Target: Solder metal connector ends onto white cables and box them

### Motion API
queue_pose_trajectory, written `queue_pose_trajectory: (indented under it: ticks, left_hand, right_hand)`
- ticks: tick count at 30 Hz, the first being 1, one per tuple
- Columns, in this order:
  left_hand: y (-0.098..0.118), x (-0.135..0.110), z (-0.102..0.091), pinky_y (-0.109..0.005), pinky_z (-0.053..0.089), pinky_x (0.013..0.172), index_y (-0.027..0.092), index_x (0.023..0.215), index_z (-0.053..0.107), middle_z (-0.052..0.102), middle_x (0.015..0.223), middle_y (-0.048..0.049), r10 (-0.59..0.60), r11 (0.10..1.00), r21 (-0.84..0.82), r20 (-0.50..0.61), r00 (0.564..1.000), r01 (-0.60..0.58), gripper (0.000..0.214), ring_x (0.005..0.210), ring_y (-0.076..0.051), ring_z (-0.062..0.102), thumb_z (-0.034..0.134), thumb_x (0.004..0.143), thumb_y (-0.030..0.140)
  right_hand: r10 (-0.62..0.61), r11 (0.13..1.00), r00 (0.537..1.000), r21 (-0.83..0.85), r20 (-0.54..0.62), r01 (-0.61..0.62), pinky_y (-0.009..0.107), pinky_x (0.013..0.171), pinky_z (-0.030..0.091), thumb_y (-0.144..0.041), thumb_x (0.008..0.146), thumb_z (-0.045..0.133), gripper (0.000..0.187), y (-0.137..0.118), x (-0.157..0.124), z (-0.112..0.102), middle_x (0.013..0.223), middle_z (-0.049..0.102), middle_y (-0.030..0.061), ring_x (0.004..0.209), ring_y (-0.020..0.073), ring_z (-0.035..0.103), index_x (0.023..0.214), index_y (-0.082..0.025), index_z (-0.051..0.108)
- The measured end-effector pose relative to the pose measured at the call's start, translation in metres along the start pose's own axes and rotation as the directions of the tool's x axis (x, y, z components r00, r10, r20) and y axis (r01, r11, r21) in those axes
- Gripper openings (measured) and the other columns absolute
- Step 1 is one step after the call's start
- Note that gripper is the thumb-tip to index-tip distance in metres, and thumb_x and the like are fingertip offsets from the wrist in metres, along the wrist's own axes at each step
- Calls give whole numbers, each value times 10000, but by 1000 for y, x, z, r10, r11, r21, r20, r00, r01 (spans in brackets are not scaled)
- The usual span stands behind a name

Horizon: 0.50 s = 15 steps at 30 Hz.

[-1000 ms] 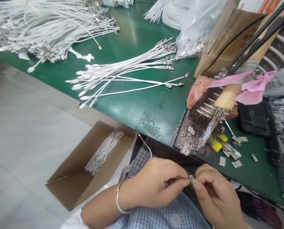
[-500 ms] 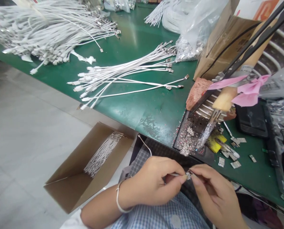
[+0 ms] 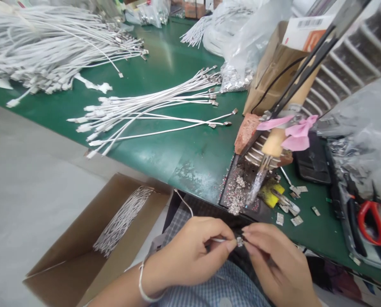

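Low in the head view, over my lap, my left hand pinches the end of a thin white cable that loops up from behind it. My right hand meets it fingertip to fingertip, pinched on a small metal connector shell at the cable's tip. Both hands sit just below the front edge of the green table.
A soldering iron on a stand points down at a tray of solder scraps. Loose white cables lie mid-table, a big pile at far left. An open cardboard box with cables stands on the floor. Red-handled scissors lie at right.
The view has shifted right and tilted, bringing the red scissors into sight. Both hands stay pinched together on the cable tip, a little lower and further left in view.
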<state>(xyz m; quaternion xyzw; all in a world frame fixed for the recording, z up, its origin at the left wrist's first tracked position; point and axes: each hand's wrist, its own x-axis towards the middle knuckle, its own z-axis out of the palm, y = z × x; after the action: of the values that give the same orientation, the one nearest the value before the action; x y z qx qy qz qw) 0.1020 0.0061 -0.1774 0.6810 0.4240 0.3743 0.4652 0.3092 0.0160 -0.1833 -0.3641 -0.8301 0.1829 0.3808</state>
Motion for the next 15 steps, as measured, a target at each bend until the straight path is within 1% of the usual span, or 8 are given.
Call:
queue_pose_trajectory:
  ticks: [2, 5, 8, 11, 15]
  left_hand:
    - [-1, -1, -1, -170, 405, 546, 136, 851, 678, 630, 659, 8, 8, 1000, 19, 23, 1000, -9, 151, 562, -75, 517, 566, 949, 161]
    - [-2, -2, -2, -175, 402, 544, 144, 862, 679, 630, 656, 11, 5, 999, 51, 51, 999, -8, 152, 557, -79, 520, 557, 951, 157]
    - [-2, -4, -3, -185, 418, 569, 155, 877, 678, 646, 677, 9, -12, 997, 79, 65, 998, 7, 135, 577, -87, 547, 567, 954, 160]
    - [-3, -6, -4, -185, 430, 584, 164, 884, 671, 663, 704, 10, -17, 997, 80, 80, 997, 10, 117, 591, -87, 565, 577, 954, 164]
    - [-3, -8, -4, -192, 437, 594, 167, 872, 664, 662, 711, 9, -38, 994, 108, 90, 995, 28, 122, 605, -94, 577, 568, 947, 157]
  right_hand:
    - [-82, 992, 996, -92, 46, 86, 245, 752, 615, -155, 1025, 501, 153, 0, 2, -2, 878, 760, 39, 792, 137, 740, 1087, -175, 640]
    - [-152, 979, 984, -124, 97, 164, 254, 725, 596, -129, 1031, 460, 196, 0, 5, -5, 829, 764, 19, 709, 124, 724, 1131, -162, 626]
    - [-183, 969, 975, -143, 125, 200, 262, 737, 584, -76, 1007, 428, 222, -2, 7, -6, 818, 761, 16, 709, 125, 723, 1063, -169, 621]
    - [-187, 960, 970, -181, 153, 214, 290, 710, 550, -69, 1027, 360, 272, -3, 6, -5, 797, 745, 24, 699, 140, 711, 989, -170, 610]
    - [-194, 960, 964, -169, 179, 225, 320, 666, 493, -81, 1041, 330, 311, -2, 0, 1, 758, 703, 28, 654, 154, 657, 978, -157, 624]
